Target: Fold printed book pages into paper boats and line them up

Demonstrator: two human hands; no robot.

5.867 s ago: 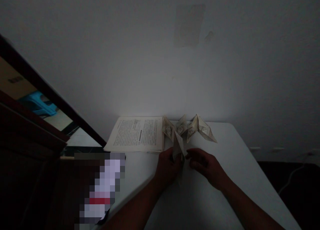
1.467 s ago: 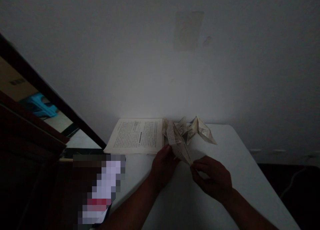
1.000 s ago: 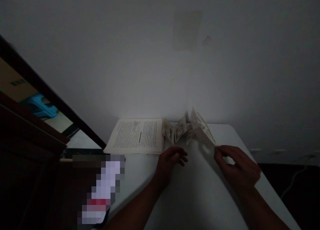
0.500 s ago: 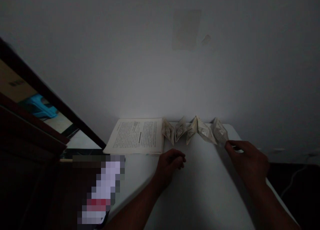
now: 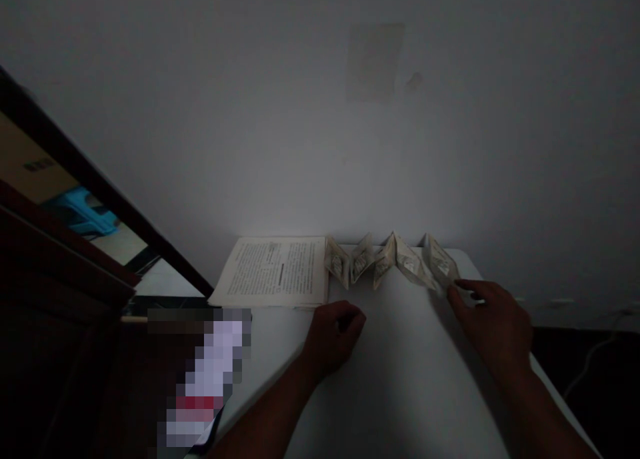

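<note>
Three folded shapes of printed paper stand in a row along the far edge of the white table (image 5: 400, 379): one (image 5: 349, 262) by the book, one (image 5: 397, 259) in the middle, one (image 5: 440, 264) at the right. My right hand (image 5: 493, 319) hovers just in front of the right-hand shape, fingers stretched toward it, fingertips at its lower corner; I cannot tell whether they touch. My left hand (image 5: 335, 332) rests on the table below the left shape, fingers curled in, nothing visible in it.
A stack of printed pages (image 5: 275, 271) lies at the table's far left, against the wall. A dark wooden frame (image 5: 75, 179) runs along the left, with a blue object (image 5: 80, 209) behind it. The table's right edge drops to a dark floor. The scene is dim.
Earlier both hands held a folded paper. My right hand carried it right and set it at the end of the row, then eased back slightly. My left hand curled and sank onto the table.
</note>
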